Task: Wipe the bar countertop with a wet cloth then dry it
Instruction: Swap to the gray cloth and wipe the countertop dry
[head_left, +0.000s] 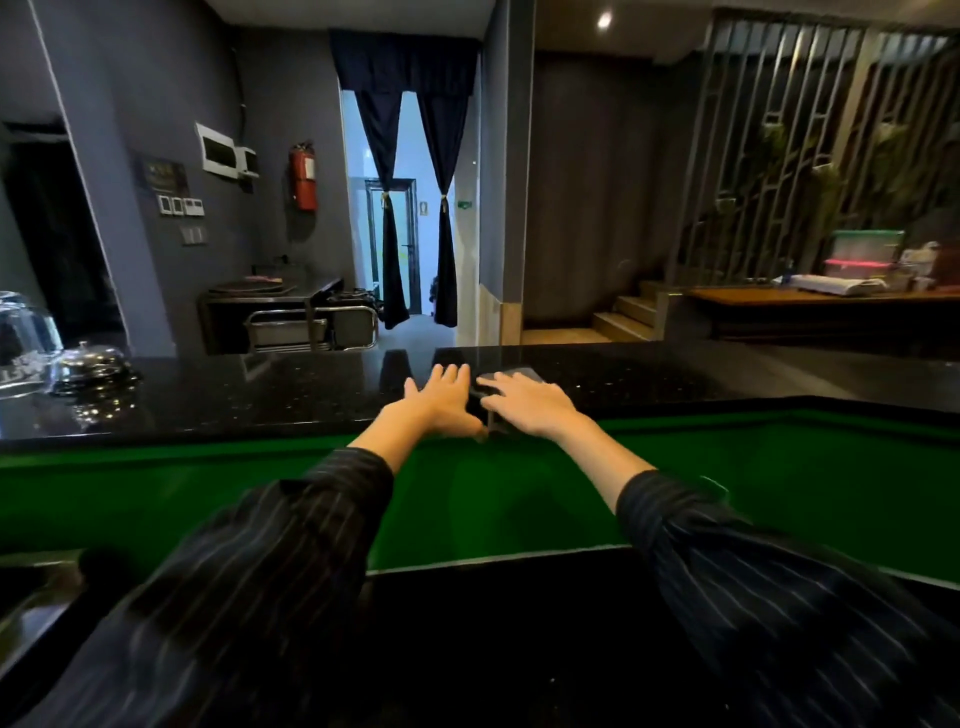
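Note:
The bar countertop (291, 395) is glossy black speckled stone running left to right across the middle. A dark grey folded cloth (514, 375) lies flat on it near the centre. My right hand (524, 405) presses palm-down on the cloth with fingers spread, covering most of it. My left hand (441, 397) lies flat on the stone right beside it, fingers apart, with its thumb touching the cloth's near corner. Both arms are stretched forward in dark striped sleeves.
A green lower surface (779, 467) lies between me and the black top. At the far left stand a metal call bell (91, 366) and an upturned glass (23, 338). A dark sink edge (31, 597) shows at lower left. Beyond the counter are a steel trolley (311, 325) and stairs (623, 317).

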